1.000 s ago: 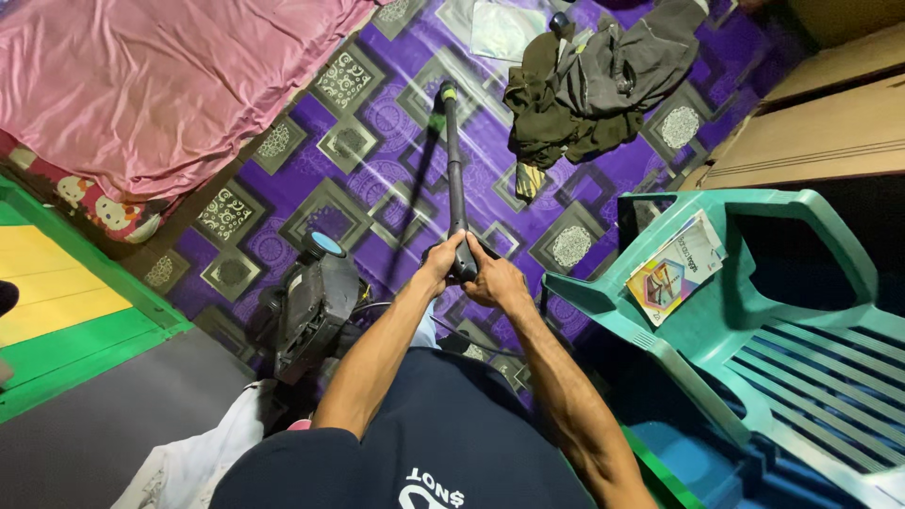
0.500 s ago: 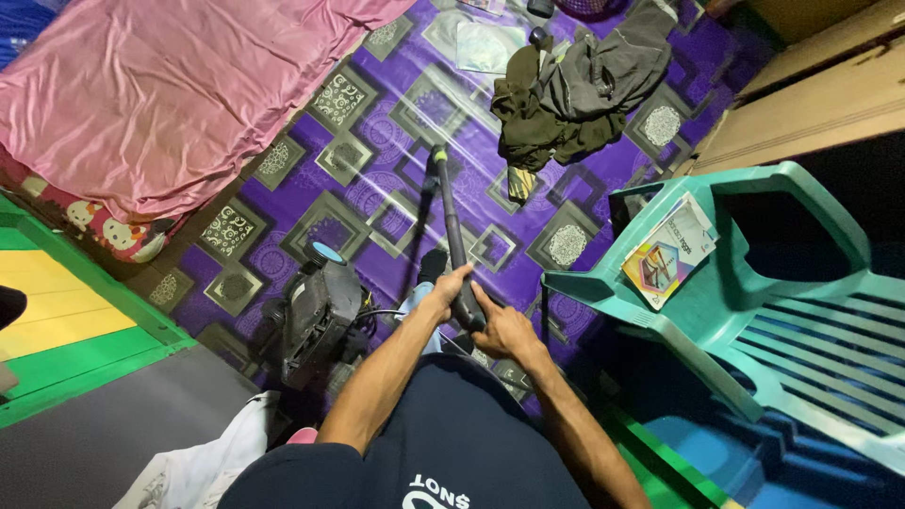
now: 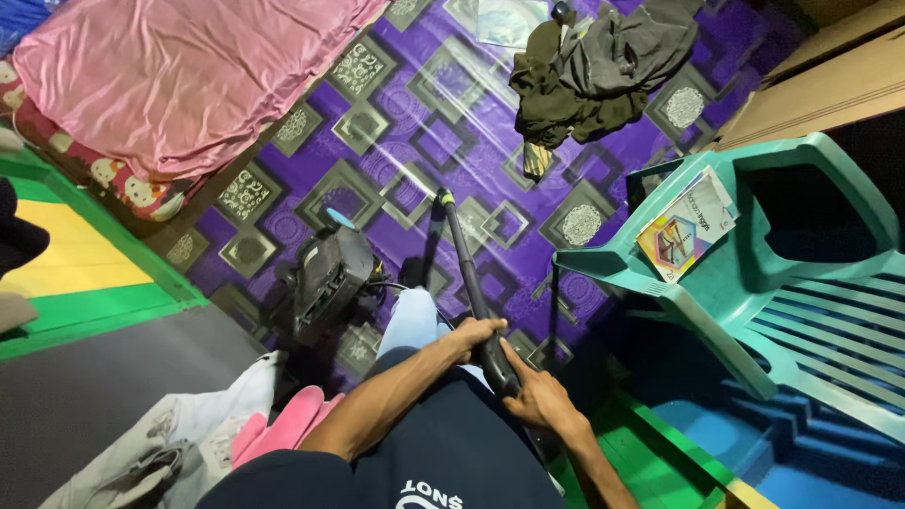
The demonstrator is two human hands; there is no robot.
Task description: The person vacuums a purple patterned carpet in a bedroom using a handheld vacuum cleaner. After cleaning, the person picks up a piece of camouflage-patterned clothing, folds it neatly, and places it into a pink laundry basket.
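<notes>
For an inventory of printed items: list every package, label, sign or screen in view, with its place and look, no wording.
Booklet or flat package: lies on the seat of the teal plastic chair, rectangular, white with yellow, blue and red panels.
Clear plastic wrapper or sleeve: on the purple patterned mat at the top edge, flat, pale and shiny.
No signs or screens show.
</notes>
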